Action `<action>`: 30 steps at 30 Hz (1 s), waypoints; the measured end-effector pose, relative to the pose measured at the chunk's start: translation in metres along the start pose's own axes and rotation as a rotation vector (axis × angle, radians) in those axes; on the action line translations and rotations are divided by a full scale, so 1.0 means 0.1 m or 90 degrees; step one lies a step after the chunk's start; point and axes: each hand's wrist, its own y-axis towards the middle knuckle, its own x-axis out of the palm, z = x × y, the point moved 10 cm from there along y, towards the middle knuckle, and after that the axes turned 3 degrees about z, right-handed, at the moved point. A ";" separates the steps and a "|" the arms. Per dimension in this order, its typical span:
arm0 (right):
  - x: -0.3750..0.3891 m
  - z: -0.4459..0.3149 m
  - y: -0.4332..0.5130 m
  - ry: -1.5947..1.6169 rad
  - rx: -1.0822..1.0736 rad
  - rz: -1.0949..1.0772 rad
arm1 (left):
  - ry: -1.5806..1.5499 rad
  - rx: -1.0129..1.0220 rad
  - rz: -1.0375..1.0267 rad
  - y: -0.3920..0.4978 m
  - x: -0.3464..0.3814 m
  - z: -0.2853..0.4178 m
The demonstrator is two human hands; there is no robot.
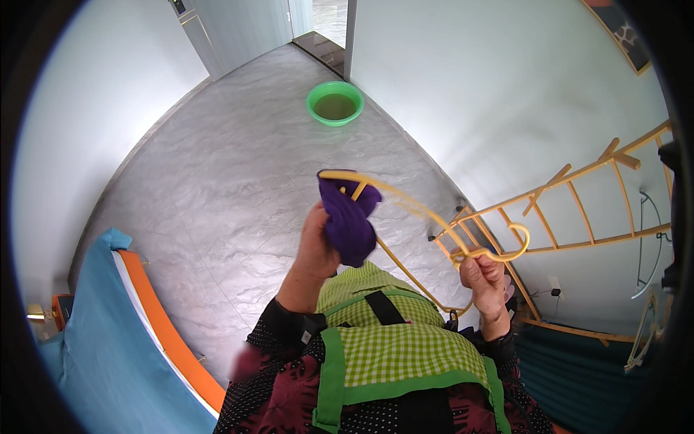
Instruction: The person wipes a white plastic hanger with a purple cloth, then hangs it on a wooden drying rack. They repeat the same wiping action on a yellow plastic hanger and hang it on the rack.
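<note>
My left hand (317,244) grips a small purple cloth item (349,233), whose exact kind I cannot tell. One end of a yellow clothes hanger (450,228) reaches into the upper opening of the purple cloth. Just below its curved hook, the hanger is pinched between the thumb and fingers of my right hand (485,279). The hanger is tilted, its hook pointing right and its lower bar crossing in front of my green checked apron (401,347). Part of the hanger's upper arm is blurred.
A green basin (335,122) of murky liquid stands on the grey marbled floor (227,179) near a doorway. At the right, a wooden rack (577,211) leans by the wall, with more hangers (645,325) beside it. A bed with a blue cover (114,336) lies at the left.
</note>
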 end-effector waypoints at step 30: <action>0.46 -0.56 0.57 0.230 -0.061 -0.003 | 0.387 -0.017 -0.223 -0.16 0.66 -0.72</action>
